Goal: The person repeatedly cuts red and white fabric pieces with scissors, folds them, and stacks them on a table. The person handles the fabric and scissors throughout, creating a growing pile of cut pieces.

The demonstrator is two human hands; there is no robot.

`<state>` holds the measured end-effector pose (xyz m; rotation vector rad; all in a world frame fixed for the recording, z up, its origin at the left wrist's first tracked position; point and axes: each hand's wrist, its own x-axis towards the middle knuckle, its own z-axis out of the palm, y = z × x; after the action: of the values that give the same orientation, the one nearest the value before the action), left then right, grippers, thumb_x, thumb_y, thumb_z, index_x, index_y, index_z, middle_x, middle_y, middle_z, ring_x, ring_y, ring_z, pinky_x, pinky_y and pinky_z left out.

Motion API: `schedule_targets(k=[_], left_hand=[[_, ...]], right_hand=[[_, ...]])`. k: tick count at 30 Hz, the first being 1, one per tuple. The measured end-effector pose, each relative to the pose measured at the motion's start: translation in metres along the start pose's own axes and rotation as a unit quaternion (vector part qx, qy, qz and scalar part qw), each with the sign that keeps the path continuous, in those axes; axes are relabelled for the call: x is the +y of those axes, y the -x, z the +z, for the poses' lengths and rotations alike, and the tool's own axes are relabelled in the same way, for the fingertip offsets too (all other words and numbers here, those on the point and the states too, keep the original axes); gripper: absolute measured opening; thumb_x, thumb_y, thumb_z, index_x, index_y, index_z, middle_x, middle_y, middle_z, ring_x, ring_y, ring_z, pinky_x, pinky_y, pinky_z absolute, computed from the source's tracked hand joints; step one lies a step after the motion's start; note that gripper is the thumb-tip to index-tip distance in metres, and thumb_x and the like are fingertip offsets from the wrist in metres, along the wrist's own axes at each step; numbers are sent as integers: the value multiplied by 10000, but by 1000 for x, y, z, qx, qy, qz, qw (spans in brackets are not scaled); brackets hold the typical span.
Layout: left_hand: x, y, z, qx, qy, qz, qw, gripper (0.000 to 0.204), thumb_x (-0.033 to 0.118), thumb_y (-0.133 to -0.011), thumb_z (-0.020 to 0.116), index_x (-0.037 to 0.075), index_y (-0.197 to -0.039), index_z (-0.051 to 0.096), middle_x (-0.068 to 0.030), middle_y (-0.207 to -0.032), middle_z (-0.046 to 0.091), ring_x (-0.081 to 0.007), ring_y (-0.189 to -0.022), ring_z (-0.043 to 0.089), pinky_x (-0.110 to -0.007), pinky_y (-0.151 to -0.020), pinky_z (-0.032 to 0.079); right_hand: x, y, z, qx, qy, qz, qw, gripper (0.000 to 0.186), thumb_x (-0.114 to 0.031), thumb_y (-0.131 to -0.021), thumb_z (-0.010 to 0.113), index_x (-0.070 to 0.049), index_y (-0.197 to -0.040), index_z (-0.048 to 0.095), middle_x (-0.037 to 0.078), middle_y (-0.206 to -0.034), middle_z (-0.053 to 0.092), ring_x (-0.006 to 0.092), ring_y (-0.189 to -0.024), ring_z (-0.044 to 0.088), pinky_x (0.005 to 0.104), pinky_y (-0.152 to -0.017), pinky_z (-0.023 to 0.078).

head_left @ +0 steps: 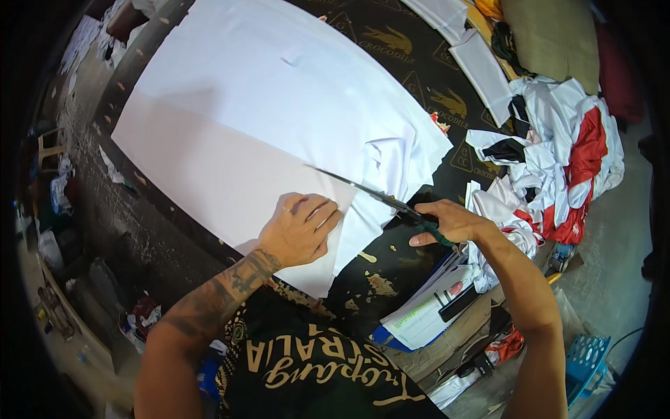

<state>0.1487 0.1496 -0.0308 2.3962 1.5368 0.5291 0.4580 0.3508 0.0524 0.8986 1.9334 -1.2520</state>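
Note:
My right hand (447, 222) grips a pair of large scissors (373, 193) with dark green handles. Their long blades lie across white fabric (272, 66) and point up and left, the tip beside the edge of a paler flat sheet (209, 167). That sheet, perhaps a paper pattern, lies on the cloth; its material is hard to tell. Bent and slightly apart, the fingers of my left hand (300, 229) press down near the sheet's right end, below the blades. Right of the blades the fabric is wrinkled and folded.
A dark table top (412, 52) with gold crocodile prints lies under the cloth. Heaped white, red and black fabric (558, 153) sits at its right. Papers (426, 314) rest by the near edge. Narrow white pieces (481, 70) lie at the far right. A blue plastic basket (585, 366) stands lower right.

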Motion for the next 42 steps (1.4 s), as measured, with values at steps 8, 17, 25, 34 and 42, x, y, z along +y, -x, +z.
schedule_targets(k=[8, 17, 25, 34, 42], left_hand=[[-3, -4, 0, -1, -17, 5, 1000, 471, 260, -845, 656, 93, -1285, 662, -50, -1327, 614, -230, -1265, 552, -493, -1072, 397], [-5, -2, 0, -2, -29, 14, 999, 495, 317, -856, 669, 121, -1310, 667, -10, -1323, 603, -204, -1279, 536, -466, -1073, 407], [-7, 1, 2, 17, 14, 6, 1000, 487, 297, -830, 687, 112, -1280, 685, -35, -1322, 629, -218, -1289, 561, -474, -1086, 412], [-13, 4, 1, 39, 53, -8, 998, 481, 281, -791, 727, 112, -1237, 663, -53, -1285, 640, -250, -1291, 549, -467, -1076, 422], [-18, 7, 7, 64, 122, -9, 990, 415, 243, -852, 665, 72, -1228, 631, -94, -1179, 598, -262, -1188, 554, -473, -1052, 413]], right_hand=[[1, -6, -1, 4, -17, 49, 999, 687, -645, -765, 887, -12, -848, 630, 103, -678, 528, 281, -706, 562, 432, -692, 440], [-38, -28, -5, 34, -21, 12, 999, 745, -699, -738, 893, 13, -745, 675, 109, -643, 596, 227, -637, 591, 414, -629, 460], [-79, -60, -13, 8, 18, 59, 998, 745, -721, -736, 876, -6, -780, 673, 132, -714, 651, 278, -685, 623, 416, -675, 498], [-125, -96, -24, 40, 25, 52, 998, 739, -693, -735, 895, 5, -766, 656, 107, -635, 581, 238, -646, 556, 419, -617, 441], [-169, -135, -43, -3, 38, 79, 996, 741, -689, -733, 894, -14, -709, 589, 77, -616, 527, 207, -614, 504, 383, -592, 413]])
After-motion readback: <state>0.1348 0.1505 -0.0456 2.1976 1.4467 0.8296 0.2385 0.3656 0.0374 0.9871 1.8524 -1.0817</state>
